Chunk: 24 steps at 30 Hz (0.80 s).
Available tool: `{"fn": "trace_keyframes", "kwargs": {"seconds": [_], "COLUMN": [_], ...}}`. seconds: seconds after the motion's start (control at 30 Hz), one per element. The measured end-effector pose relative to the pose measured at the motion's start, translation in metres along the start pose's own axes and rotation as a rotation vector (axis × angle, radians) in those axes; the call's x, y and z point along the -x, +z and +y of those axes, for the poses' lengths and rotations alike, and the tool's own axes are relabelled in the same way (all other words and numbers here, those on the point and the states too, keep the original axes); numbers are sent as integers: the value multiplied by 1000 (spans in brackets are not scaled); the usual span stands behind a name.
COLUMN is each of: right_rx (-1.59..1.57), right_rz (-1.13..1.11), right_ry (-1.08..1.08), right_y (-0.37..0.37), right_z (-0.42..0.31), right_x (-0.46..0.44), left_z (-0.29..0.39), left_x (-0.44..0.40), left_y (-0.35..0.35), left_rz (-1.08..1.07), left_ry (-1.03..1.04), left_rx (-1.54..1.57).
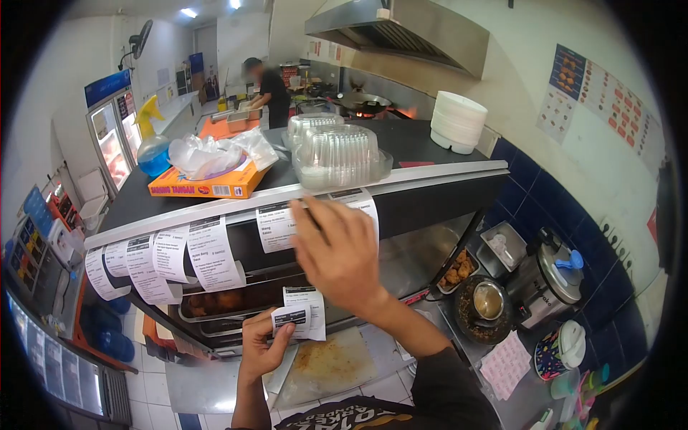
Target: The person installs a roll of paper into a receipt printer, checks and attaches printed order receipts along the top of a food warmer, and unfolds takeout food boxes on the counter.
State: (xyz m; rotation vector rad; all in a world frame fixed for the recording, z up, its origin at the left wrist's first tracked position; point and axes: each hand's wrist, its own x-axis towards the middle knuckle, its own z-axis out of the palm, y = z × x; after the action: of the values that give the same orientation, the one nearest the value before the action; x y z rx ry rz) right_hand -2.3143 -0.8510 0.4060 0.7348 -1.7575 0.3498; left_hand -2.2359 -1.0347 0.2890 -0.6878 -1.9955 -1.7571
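Note:
My left hand (264, 345) is closed on small printed order slips (307, 321), the thumb pressed over their lower left part. My right hand (342, 252) is raised in front of the white slip rail (236, 204). Its fingers stretch up with a gap between them, and the thumb is hidden. The fingertips overlap the right edge of a hanging order slip (274, 231); whether they touch it I cannot tell. Another slip (365, 208) hangs partly behind this hand. Further left, several long slips (215, 254) hang from the rail, curling at their lower ends.
On the counter are a spray bottle (153, 147), an orange box (208, 184) under plastic bags, clear lids (337, 154) and white bowls (459, 118). Fried food (459, 271) and a rice cooker (550, 276) stand at right. A person (271, 93) works behind, near a flaming wok (365, 102).

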Motion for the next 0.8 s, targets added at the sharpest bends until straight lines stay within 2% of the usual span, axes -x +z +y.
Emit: {"fn": "trace_keyframes", "kwargs": {"seconds": [0.07, 0.17, 0.33, 0.5, 0.8], "right_rx": [87, 149, 173, 150, 152], "right_rz": [109, 43, 42, 145, 84], "right_ry": [47, 119, 79, 70, 87], "right_y": [-9, -10, -14, -11, -21], "right_z": [16, 42, 49, 56, 61], "right_x": [8, 14, 17, 23, 23], "left_z": [-1, -3, -6, -6, -6], "left_x": [0, 0, -2, -5, -8], "left_y": [0, -1, 5, 8, 10], "left_rz": [15, 23, 28, 40, 16], "left_ry": [13, 3, 8, 9, -21], "left_rx": [3, -7, -4, -7, -24]}}
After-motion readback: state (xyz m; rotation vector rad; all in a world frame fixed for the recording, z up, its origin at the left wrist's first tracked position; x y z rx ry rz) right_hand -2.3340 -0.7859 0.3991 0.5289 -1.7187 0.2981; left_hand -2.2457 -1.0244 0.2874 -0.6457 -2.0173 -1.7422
